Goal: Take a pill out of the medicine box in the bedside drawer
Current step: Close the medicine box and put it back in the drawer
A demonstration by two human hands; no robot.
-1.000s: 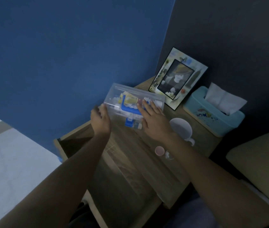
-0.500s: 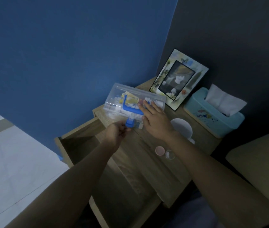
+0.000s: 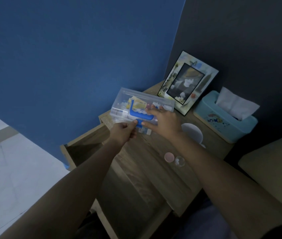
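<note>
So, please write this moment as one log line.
left hand: pinching blue latch | right hand: steadying box | drawer: open

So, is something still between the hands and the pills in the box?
Yes. The box lid looks closed; the left hand pinches its blue latch, and the right hand rests on the lid.

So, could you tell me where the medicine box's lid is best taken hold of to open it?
Pinch the blue latch on the medicine box from its near side, as the left hand does; the tab juts toward the person, and the right hand steadies the lid.
</note>
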